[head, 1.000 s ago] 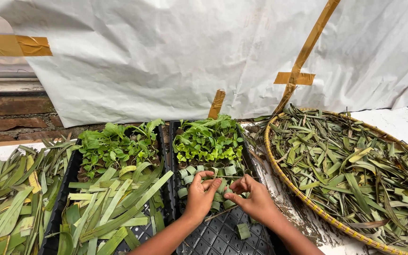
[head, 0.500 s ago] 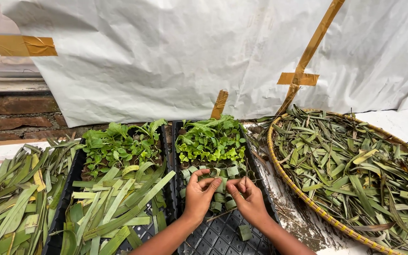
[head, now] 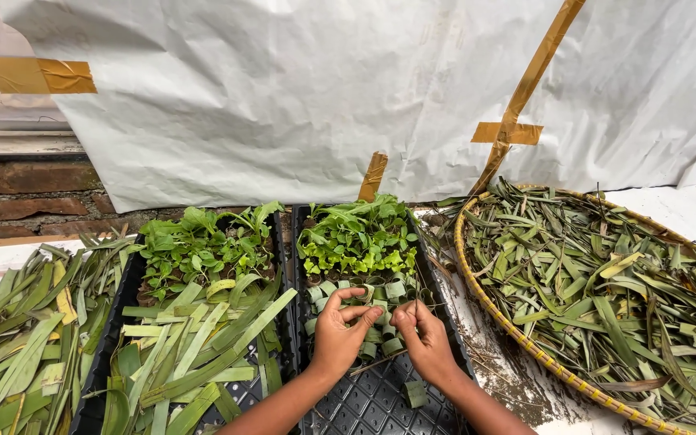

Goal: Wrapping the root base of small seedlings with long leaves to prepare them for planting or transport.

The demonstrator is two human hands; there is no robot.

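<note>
My left hand (head: 340, 329) and my right hand (head: 422, 337) meet over a black seedling tray (head: 380, 399), fingertips almost touching among several small rolled leaf cups (head: 380, 292). Both hands pinch at the green cups in the tray's middle row. I cannot tell exactly which cup each hand grips. Behind the cups, leafy green seedlings (head: 358, 234) fill the far part of this tray. One loose leaf cup (head: 414, 394) lies on the tray near my right wrist.
A second black tray (head: 110, 338) at left holds seedlings (head: 199, 246) and long cut leaf strips (head: 203, 346). More leaf strips (head: 18, 338) lie at far left. A round woven basket (head: 517, 338) of dry leaves stands at right. White sheeting (head: 324, 89) hangs behind.
My right hand has moved left toward my left hand, so the fingertips now meet over the leaf cups. The view has shifted slightly.
</note>
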